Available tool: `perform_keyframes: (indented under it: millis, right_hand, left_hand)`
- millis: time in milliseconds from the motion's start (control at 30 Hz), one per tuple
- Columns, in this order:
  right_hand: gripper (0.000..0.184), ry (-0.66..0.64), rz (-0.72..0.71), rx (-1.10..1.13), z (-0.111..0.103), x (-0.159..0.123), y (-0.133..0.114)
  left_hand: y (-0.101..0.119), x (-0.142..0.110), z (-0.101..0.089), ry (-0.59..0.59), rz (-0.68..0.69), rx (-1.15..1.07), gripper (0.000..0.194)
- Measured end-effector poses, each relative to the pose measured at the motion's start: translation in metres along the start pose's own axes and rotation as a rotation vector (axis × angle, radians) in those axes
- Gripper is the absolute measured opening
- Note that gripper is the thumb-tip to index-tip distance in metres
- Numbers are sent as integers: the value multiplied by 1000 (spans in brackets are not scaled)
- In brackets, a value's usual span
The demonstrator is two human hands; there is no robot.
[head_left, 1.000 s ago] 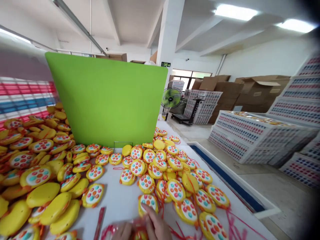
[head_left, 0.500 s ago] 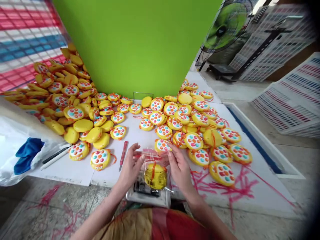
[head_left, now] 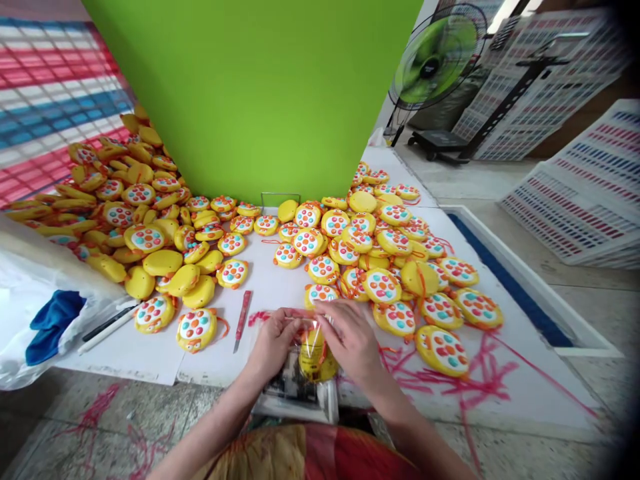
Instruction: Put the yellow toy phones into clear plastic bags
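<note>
A yellow oval toy hangs in a clear plastic bag in front of me, at the table's near edge. The bag's top edge, with a pink strip on it, is pinched by my left hand on one side. On the other side my right hand closes on the same edge, its fingers bent over it. Under the bagged toy is a grey and black device, partly hidden. Close by my right hand, a heap of yellow toys with coloured round buttons covers the table. A red-handled cutter lies left of my left hand.
A large green board stands at the back. More yellow toys are piled at left, with pens and a blue cloth nearer. Pink strips lie at right. Beyond are a fan and white crates.
My hands have come closer together and their fingers have closed over the bag's top edge. The bagged toy has shifted slightly to the right. The whole view has turned a little.
</note>
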State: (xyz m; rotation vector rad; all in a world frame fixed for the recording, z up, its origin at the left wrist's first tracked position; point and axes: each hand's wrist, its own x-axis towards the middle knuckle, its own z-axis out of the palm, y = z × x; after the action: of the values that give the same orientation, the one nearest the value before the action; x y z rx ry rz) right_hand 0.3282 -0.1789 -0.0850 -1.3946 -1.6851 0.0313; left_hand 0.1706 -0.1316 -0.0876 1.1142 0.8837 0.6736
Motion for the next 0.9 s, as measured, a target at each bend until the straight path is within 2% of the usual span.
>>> perform_keyframes:
  millis: [167, 233, 300, 333, 400, 467, 533, 633, 667, 700, 733, 833, 867, 900]
  right_hand:
    - [41, -171, -182, -132, 11, 3, -11]
    - [39, -181, -180, -152, 16, 3, -13]
    - [35, -139, -116, -89, 19, 3, -12]
    - [32, -90, -43, -27, 20, 4, -10]
    - [24, 59, 193, 136, 14, 6, 1]
    - [15, 245, 473, 323, -3, 6, 20]
    - [9, 438, 673, 515, -28, 1, 43]
    - [13, 697, 737, 676, -68, -16, 72]
    - [12, 712, 736, 638, -77, -23, 77]
    - [10, 651, 731, 561, -85, -31, 79]
    - [8, 502, 718, 464, -89, -39, 78]
    - [12, -145, 601, 232, -92, -54, 66]
    - [14, -282, 558, 205, -92, -56, 61]
    - [17, -332, 538, 201, -93, -56, 57]
  left_hand:
    - [12, -3, 4, -84, 160, 381, 19]
    - [17, -7, 6, -81, 180, 532, 19]
    - [21, -9, 7, -96, 192, 616, 21]
    - [22, -10, 6, -108, 200, 628, 22]
    - [20, -10, 2, -127, 210, 604, 25]
    - [14, -9, -6, -118, 168, 514, 27]
    - [5, -5, -15, -69, 70, 388, 30]
    - [-6, 0, -27, 6, -49, 230, 35]
    - [-8, 2, -29, 16, -70, 187, 37]
    - [-9, 3, -29, 18, -88, 143, 39]
    - [-9, 3, -29, 15, -106, 100, 41]
    - [-6, 4, -25, -7, -127, 29, 46]
    - [-4, 4, -24, -15, -120, 22, 45]
    - [-3, 4, -22, -25, -112, 16, 44]
